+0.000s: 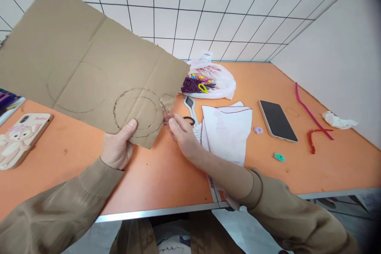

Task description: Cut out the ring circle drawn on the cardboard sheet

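Note:
A piece of brown cardboard point(89, 43) is held up and tilted above the table. My left hand point(120, 143) grips its lower edge, thumb on the front and fingers behind. Two pencilled rings, one inside the other, are drawn near its lower right corner, and a fainter round outline shows to the left. My right hand point(181, 133) is closed around a small pair of scissors point(164, 109), whose blades meet the cardboard's right edge beside the rings. Its handles are mostly covered by my fingers. Just beyond that hand, a black loop point(189, 120) shows partly.
A white plastic bag point(224, 81) with purple yarn and colourful bits stands at the back. Folded white cloth point(228, 131) lies under my right forearm. Rightward are a phone point(277, 121), fuzzy sticks point(312, 109), a crumpled tissue point(339, 120) and small clips. A cased phone point(24, 139) lies left.

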`<control>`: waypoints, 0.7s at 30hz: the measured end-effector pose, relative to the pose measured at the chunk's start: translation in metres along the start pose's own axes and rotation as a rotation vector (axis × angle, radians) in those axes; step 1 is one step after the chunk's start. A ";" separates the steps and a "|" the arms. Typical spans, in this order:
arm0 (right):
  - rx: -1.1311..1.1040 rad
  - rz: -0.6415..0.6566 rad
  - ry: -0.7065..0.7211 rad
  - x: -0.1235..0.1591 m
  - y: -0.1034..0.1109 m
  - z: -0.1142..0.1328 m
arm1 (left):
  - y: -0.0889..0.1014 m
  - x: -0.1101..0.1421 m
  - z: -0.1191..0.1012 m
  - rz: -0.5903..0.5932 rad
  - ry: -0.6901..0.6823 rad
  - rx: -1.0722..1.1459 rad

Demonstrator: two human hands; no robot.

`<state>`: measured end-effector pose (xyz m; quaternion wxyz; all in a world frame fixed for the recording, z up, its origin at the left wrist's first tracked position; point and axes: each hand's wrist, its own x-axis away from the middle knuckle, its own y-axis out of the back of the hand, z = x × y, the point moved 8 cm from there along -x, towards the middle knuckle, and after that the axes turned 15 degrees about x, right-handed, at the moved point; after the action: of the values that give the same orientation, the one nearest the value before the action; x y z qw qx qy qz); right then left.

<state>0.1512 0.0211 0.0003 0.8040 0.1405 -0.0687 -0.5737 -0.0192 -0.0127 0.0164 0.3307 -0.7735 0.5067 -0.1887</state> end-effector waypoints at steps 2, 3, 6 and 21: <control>0.104 -0.034 0.038 0.003 0.004 0.007 | 0.003 -0.005 -0.009 -0.026 -0.029 0.018; 0.157 -0.048 0.046 0.004 0.006 0.010 | 0.004 -0.007 -0.013 -0.035 -0.043 0.027; 0.229 -0.039 -0.013 0.006 0.006 0.010 | 0.008 -0.013 -0.024 -0.052 -0.081 0.043; -0.247 0.170 -0.164 0.004 -0.006 -0.003 | 0.007 -0.009 -0.009 -0.061 0.000 0.001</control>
<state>0.1480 0.0155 -0.0052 0.8526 -0.0128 -0.0748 -0.5171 -0.0327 -0.0093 0.0184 0.3252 -0.7884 0.4828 -0.1988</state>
